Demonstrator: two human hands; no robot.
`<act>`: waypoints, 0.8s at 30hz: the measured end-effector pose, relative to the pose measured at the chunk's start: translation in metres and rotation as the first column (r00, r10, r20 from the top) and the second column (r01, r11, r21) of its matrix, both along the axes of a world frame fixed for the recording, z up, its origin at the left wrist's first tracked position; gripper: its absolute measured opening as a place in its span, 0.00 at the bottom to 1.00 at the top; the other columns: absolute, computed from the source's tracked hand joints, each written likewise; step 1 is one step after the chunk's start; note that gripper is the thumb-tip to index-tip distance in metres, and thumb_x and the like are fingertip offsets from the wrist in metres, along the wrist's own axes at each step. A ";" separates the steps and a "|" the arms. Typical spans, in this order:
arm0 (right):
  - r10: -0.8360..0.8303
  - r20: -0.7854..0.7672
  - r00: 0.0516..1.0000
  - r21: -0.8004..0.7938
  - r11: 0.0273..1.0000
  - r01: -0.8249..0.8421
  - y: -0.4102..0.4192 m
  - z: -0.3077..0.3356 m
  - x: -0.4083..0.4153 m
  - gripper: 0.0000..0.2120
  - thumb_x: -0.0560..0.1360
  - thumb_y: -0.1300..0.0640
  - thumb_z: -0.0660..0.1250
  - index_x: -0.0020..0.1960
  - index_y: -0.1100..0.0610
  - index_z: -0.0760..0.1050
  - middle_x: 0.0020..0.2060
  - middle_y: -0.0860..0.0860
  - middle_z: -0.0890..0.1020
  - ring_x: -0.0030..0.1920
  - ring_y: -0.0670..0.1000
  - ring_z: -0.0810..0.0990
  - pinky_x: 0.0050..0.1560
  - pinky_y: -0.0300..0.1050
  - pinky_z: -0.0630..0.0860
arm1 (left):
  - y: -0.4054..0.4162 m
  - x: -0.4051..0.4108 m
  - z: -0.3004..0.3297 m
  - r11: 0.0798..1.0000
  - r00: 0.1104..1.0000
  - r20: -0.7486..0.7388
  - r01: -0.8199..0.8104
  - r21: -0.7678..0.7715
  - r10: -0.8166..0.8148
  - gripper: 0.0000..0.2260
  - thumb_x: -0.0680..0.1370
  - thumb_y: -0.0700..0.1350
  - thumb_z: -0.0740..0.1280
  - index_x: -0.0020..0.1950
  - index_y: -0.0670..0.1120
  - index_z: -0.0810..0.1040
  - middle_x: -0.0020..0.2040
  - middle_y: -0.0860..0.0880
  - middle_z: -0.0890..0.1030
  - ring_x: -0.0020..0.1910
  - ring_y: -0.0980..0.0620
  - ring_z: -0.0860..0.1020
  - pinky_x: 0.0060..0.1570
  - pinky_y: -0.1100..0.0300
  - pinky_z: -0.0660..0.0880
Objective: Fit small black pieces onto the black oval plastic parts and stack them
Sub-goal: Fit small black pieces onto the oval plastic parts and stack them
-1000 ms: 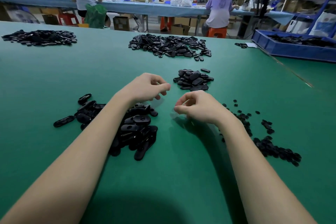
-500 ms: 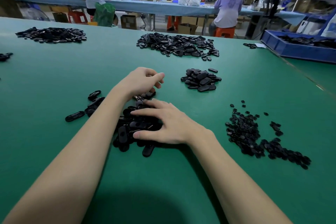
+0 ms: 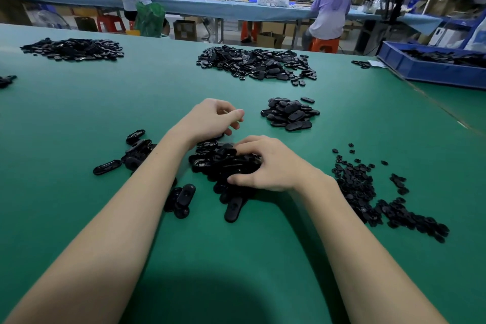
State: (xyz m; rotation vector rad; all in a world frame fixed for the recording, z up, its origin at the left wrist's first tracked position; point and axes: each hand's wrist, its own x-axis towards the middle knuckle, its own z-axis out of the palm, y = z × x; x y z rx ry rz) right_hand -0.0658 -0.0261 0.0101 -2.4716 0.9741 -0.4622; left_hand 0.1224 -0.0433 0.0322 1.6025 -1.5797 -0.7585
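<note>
Fingers of the right hand [image 3: 273,166] curl down into the near heap of oval parts [image 3: 223,166], the thumb low at the heap's near edge, so the hand looks to be closing on one or more ovals; whether a single part is actually pinched cannot be told, since the fingertips are buried among the black pieces. The left hand [image 3: 210,119] hovers just behind the same heap with its fingers loosely bent and the thumb sticking out; nothing can be seen in it. The small pieces [image 3: 368,192] lie scattered in a trail to the right, well apart from the heap, and a tidier mound of ovals [image 3: 290,114], probably the finished ones, sits farther back on the green table [image 3: 79,113].

The step in hand appears to be picking the next oval. To do it well, the person should pull out only one part and avoid dragging neighbours off the pile, since several strays [image 3: 181,197] already lie at its near edge. Turning the oval so its recess faces up before reaching right for a small piece would save a regrip. Pressing the piece in squarely matters, because a tilted insert may not seat.
</note>
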 end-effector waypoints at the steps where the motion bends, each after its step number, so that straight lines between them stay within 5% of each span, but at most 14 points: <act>1: -0.010 0.005 1.000 0.027 1.000 0.010 0.000 0.002 -0.002 0.20 0.70 0.45 0.79 0.61 0.46 0.83 0.59 0.45 0.81 0.61 0.47 0.76 0.65 0.45 0.72 | 0.000 -0.001 0.000 1.000 1.000 0.001 0.006 0.001 -0.006 0.11 0.81 0.55 0.66 0.46 0.50 0.84 0.42 0.54 0.86 0.38 0.56 0.82 0.40 0.60 0.73; 5: -0.071 0.128 0.989 0.185 0.982 0.046 -0.003 0.008 -0.010 0.18 0.72 0.46 0.78 0.60 0.41 0.82 0.59 0.40 0.82 0.59 0.42 0.78 0.60 0.36 0.72 | -0.001 -0.004 -0.002 1.000 0.999 0.029 0.026 0.008 -0.026 0.11 0.81 0.54 0.66 0.48 0.50 0.84 0.42 0.55 0.86 0.38 0.56 0.82 0.44 0.59 0.75; 11: -0.113 0.124 0.986 0.153 0.984 0.093 -0.006 0.012 -0.020 0.09 0.75 0.50 0.75 0.54 0.42 0.84 0.52 0.42 0.85 0.51 0.45 0.78 0.44 0.26 0.69 | 0.000 -0.008 -0.001 0.999 0.999 0.035 0.033 0.022 -0.034 0.11 0.81 0.55 0.66 0.49 0.50 0.84 0.42 0.55 0.86 0.39 0.56 0.82 0.44 0.59 0.75; 17: -0.134 -0.004 0.991 0.240 0.962 0.131 -0.011 0.015 -0.025 0.11 0.74 0.54 0.77 0.52 0.41 0.84 0.46 0.42 0.84 0.43 0.46 0.83 0.38 0.31 0.72 | 0.003 -0.013 -0.001 0.998 0.998 0.035 0.049 0.040 -0.050 0.11 0.81 0.54 0.66 0.50 0.49 0.84 0.43 0.54 0.86 0.38 0.57 0.82 0.42 0.60 0.74; 20: -0.171 0.063 0.983 0.255 0.955 0.150 -0.012 0.011 -0.025 0.11 0.72 0.57 0.79 0.49 0.42 0.84 0.43 0.44 0.84 0.37 0.45 0.81 0.35 0.29 0.71 | 0.004 -0.015 -0.001 0.998 0.998 0.038 0.050 0.044 -0.052 0.10 0.81 0.53 0.66 0.49 0.49 0.84 0.42 0.54 0.86 0.38 0.57 0.82 0.43 0.59 0.75; 24: -0.225 0.147 0.963 0.292 0.940 0.175 -0.013 0.012 -0.031 0.09 0.71 0.55 0.79 0.48 0.44 0.83 0.43 0.44 0.83 0.37 0.44 0.80 0.38 0.38 0.75 | 0.005 -0.018 0.000 0.998 0.997 0.049 0.054 0.042 -0.056 0.09 0.80 0.54 0.67 0.49 0.50 0.83 0.42 0.55 0.86 0.39 0.57 0.83 0.45 0.58 0.76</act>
